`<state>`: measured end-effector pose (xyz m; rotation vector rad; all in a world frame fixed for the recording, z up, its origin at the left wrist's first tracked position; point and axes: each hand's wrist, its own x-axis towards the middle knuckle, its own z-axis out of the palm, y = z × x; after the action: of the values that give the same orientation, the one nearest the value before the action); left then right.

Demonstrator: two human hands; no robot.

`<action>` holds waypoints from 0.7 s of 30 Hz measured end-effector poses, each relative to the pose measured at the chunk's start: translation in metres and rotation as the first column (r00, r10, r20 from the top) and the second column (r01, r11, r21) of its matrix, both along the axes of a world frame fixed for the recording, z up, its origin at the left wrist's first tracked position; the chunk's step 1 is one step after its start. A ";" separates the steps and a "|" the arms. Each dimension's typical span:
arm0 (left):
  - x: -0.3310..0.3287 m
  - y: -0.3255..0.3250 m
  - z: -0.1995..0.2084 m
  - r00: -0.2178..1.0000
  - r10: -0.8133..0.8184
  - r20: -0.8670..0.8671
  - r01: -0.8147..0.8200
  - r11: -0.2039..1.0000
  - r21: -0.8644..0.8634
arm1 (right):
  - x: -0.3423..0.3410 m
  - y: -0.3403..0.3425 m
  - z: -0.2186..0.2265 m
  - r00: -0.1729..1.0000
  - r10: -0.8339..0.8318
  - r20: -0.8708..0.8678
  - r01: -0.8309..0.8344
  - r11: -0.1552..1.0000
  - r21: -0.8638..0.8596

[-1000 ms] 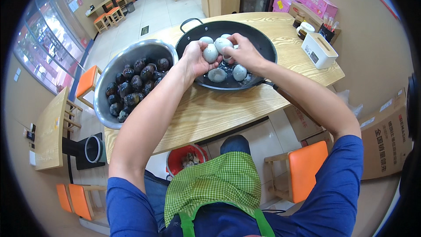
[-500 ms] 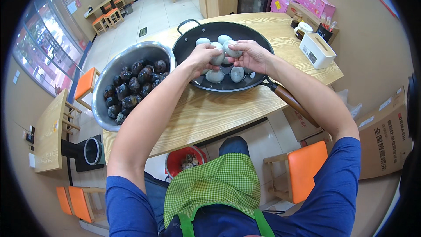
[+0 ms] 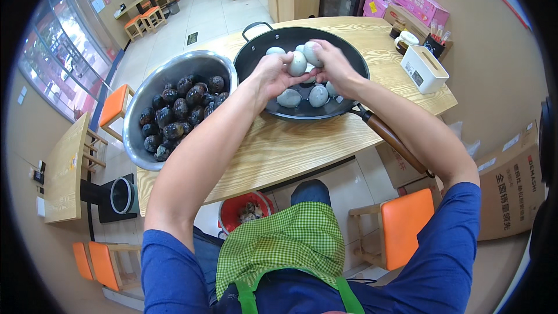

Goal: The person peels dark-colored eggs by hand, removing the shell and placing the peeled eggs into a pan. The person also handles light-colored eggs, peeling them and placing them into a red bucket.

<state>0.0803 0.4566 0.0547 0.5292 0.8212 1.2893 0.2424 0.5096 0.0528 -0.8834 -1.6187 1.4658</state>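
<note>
Both my hands are over a large black pan (image 3: 256,52) on the wooden table. My left hand (image 3: 274,75) is closed around a pale grey-green egg (image 3: 297,64). Another pale egg (image 3: 312,54) sits in my right hand (image 3: 337,71), its fingers curled over it, and the two eggs are close together or touching. Beneath and around my hands, several more pale eggs lie in the pan, among them one egg (image 3: 289,98) and another egg (image 3: 318,96) near its front wall. My hands partly hide the eggs behind them.
Left of the pan, a steel bowl (image 3: 132,134) holds several dark, mottled eggs (image 3: 180,109). The pan's wooden handle (image 3: 388,134) sticks out over the table edge. A white tissue box (image 3: 424,70) stands at right. Below is a red bucket (image 3: 229,212) with scraps; an orange stool (image 3: 407,227) is beside me.
My right hand has turned so its back shows more, still holding its egg. The left hand's egg is now more exposed. The whole view has shifted slightly.
</note>
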 end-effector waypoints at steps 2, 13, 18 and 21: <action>-0.003 -0.001 -0.001 0.999 -0.009 0.035 0.008 1.000 0.008 | -0.006 -0.001 0.002 0.985 0.020 0.171 -0.039 0.993 0.107; -0.007 -0.002 -0.004 0.997 0.003 -0.082 -0.001 0.999 0.035 | 0.004 0.008 0.010 0.952 -0.012 0.305 -0.012 0.997 0.079; -0.016 0.008 0.002 0.944 0.027 -0.329 -0.025 1.000 0.009 | 0.016 0.019 0.007 0.775 -0.145 0.615 -0.076 0.945 0.319; -0.017 0.011 -0.001 0.850 0.080 -0.520 -0.100 0.995 -0.011 | 0.005 0.003 0.014 0.438 -0.220 0.872 -0.421 0.807 0.415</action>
<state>0.0632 0.4676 0.0542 0.8379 1.3330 1.2256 0.2473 0.5123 0.0671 -1.2876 -2.7636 0.3182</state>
